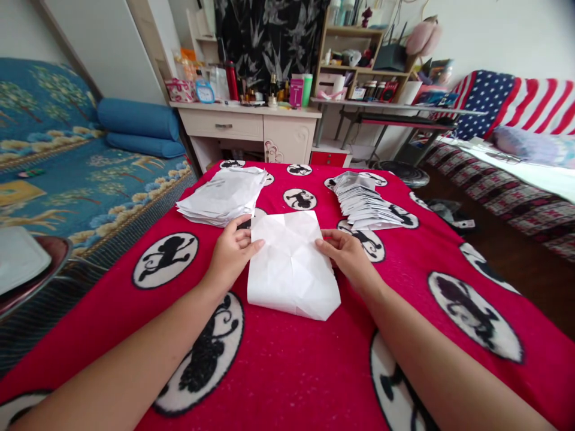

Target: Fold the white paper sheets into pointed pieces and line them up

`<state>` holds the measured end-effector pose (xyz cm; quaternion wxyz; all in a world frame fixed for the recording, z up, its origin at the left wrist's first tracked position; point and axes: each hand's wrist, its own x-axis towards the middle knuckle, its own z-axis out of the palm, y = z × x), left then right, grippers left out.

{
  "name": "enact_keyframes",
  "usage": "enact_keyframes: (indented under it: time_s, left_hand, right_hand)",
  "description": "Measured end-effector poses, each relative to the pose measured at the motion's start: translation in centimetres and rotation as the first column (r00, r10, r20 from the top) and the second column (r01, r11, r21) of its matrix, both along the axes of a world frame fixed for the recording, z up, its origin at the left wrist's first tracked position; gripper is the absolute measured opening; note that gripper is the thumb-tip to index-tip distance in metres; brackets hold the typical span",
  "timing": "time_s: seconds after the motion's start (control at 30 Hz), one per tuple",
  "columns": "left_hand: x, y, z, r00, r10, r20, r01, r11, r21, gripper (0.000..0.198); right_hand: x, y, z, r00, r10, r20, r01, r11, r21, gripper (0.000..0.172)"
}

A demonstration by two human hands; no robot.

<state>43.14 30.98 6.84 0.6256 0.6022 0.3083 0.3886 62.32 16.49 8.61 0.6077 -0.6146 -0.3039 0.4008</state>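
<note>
A white sheet of paper (291,263) with crossing crease lines is held over the red cloth (287,359) in the middle of the view. Its near end curls under. My left hand (234,246) pinches the left edge, thumb on top and fingers beneath. On the opposite edge my right hand (345,254) grips the paper the same way. Beyond my left hand lies a stack of white paper sheets (224,194). Past my right hand, folded white papers (363,203) lie fanned in an overlapping row.
A cream desk (224,126) with bottles and boxes stands behind the cloth-covered surface. To the left is a blue patterned sofa (81,173) and a round tray (54,257) at its near side. A bed (494,191) stands at the right, beyond a dark floor.
</note>
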Motion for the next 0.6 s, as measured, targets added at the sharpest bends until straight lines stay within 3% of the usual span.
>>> enact_keyframes:
  time_s: [0.1,0.17,0.33,0.5,0.6]
  left_hand:
    - [0.0,-0.1,0.7,0.996,0.023,0.082,-0.018,0.998,-0.064,0.069]
    - [-0.1,-0.2,1.2,0.989,-0.014,0.149,0.032,0.992,-0.118,0.064]
    - [-0.4,-1.3,1.6,0.938,-0.307,0.164,0.332,0.930,-0.157,0.061]
    - [-0.4,-2.2,1.1,0.947,-0.323,-0.002,0.319,0.936,-0.152,0.051]
    - [-0.4,-2.3,0.9,0.946,-0.323,-0.013,0.317,0.936,-0.155,0.047]
  right_hand:
    - [-0.6,-0.1,0.7,0.993,0.036,-0.116,-0.026,0.996,0.082,0.042]
    - [-0.9,-0.1,1.2,0.992,0.001,-0.129,0.020,0.987,0.161,0.037]
    - [-1.0,-0.1,1.7,0.989,-0.119,-0.087,0.138,0.955,0.261,0.026]
    - [-1.1,-0.1,1.4,0.989,-0.103,-0.110,0.127,0.961,0.245,0.025]
    - [-1.2,-0.1,1.3,0.989,-0.111,-0.097,0.132,0.962,0.240,0.027]
